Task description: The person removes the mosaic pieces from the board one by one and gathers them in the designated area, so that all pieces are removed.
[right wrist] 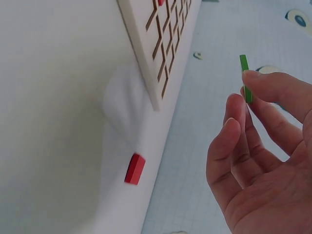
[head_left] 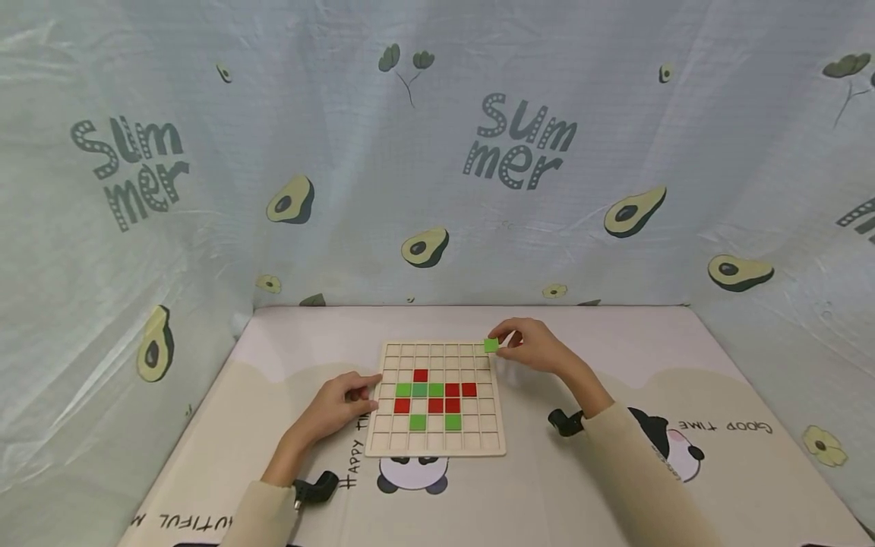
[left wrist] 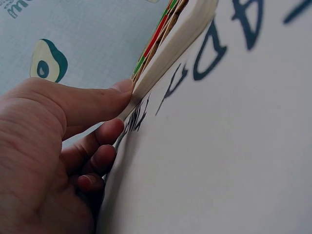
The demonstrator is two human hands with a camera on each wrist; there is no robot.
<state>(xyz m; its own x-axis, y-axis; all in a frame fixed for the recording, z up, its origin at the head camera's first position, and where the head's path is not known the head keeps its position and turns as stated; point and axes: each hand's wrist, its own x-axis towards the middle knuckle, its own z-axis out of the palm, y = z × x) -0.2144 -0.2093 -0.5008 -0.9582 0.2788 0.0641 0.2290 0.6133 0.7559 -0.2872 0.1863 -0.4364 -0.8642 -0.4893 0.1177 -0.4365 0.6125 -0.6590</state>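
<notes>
A square wooden grid board lies flat on the table, with red tiles and green tiles set in cells around its middle. My left hand is at the board's left edge. Its index fingertip and thumb touch the rim at separate spots, and the other fingers are bent beneath. Over the far right corner, my right hand pinches a green square tile between thumb and fingers. Edge-on in the right wrist view, that green tile is held above the table.
One loose red tile lies on the table beyond the board's corner in the right wrist view; the right hand hides it from the head view. A printed cloth covers the table. Patterned curtains enclose its back and sides.
</notes>
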